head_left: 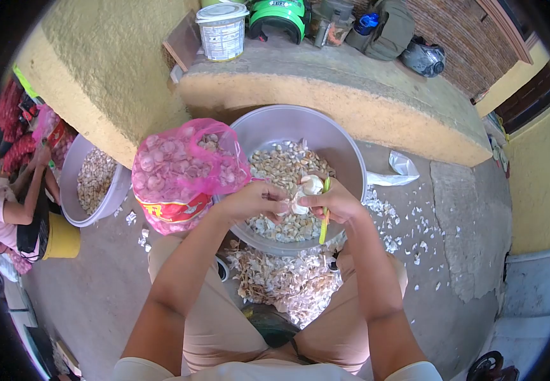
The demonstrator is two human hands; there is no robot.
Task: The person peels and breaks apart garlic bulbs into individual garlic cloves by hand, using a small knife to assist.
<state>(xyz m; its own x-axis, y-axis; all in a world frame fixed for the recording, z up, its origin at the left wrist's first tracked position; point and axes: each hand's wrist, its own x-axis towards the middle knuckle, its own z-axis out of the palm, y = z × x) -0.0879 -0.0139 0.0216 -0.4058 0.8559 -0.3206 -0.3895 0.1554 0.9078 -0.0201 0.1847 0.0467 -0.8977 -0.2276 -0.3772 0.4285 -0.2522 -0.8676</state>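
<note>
Over a large grey-lilac basin (pixel 353 141) of garlic cloves (pixel 281 162), my right hand (pixel 339 202) is closed round a whitish garlic bulb (pixel 311 185). The same hand also holds a slim yellow-green handled tool (pixel 324 219), upright against the palm; I cannot make out its blade. My left hand (pixel 259 200) is pinched at the bulb's left side, fingertips close to it. Whatever sits between those fingertips is too small to name. Just left of the basin stands a pink mesh bag (pixel 167 165) full of garlic bulbs.
A heap of garlic skins (pixel 287 279) lies between my legs, with scraps (pixel 392 222) on the floor at right. A person (pixel 17 213) sits at left by another basin (pixel 116 193) and a yellow bucket (pixel 63 236). The ledge behind holds a white bucket (pixel 222 38), green helmet (pixel 279 18) and backpack (pixel 390 28).
</note>
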